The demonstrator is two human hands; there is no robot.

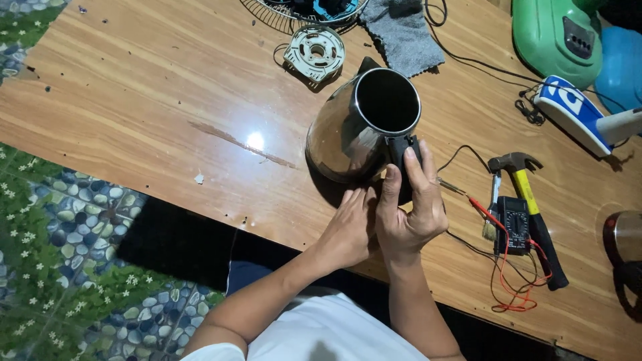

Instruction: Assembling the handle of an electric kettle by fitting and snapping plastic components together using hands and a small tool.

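Both our forearms come up from the bottom of the frame and angle toward each other, bare below short white sleeves. Our right hand (409,214) is up front, back of the hand facing us, thumb and index finger stretched forward, the other fingers (428,175) curled in a loose grip. Our left hand (349,227) tucks in right beside it, touching it, fingers pointing forward and mostly hidden behind the right thumb.

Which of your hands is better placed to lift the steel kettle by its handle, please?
The right hand: its fingers already wrap the black handle of the steel kettle. The left hand only rests low beside the handle.
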